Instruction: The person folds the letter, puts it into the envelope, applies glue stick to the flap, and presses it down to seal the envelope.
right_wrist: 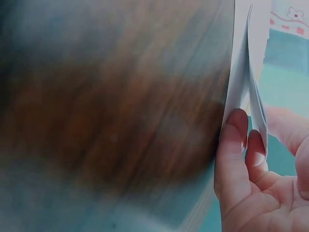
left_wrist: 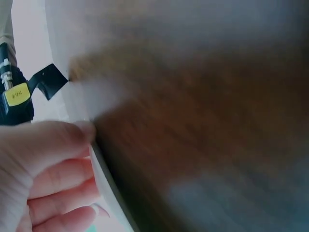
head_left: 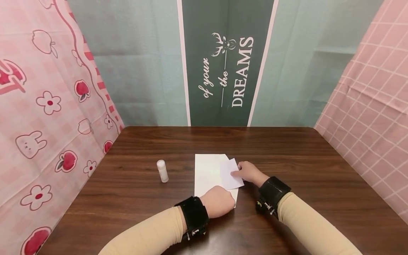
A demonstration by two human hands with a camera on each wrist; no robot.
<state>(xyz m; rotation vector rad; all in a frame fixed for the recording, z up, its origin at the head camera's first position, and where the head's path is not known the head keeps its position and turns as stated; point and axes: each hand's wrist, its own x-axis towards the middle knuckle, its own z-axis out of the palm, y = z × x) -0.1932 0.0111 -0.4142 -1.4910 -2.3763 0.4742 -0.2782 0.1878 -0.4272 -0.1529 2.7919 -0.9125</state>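
A white sheet of paper [head_left: 207, 168] lies on the brown table. My left hand [head_left: 218, 202] is at its near edge, and in the left wrist view the thumb and curled fingers [left_wrist: 63, 193] pinch the sheet's edge. A smaller piece of white paper [head_left: 230, 177] lies slantwise over the sheet's right side. My right hand [head_left: 251, 173] pinches this smaller piece at its right edge. In the right wrist view the piece stands between thumb and fingers, while another finger [right_wrist: 231, 154] touches the larger sheet's edge.
A white glue stick [head_left: 162, 171] stands on the table [head_left: 137, 148] left of the paper. Behind the table hangs a green curtain [head_left: 146, 71] with lettering. Pink patterned cloths [head_left: 47, 124] hang at both sides. Each wrist wears a black band [head_left: 192, 214].
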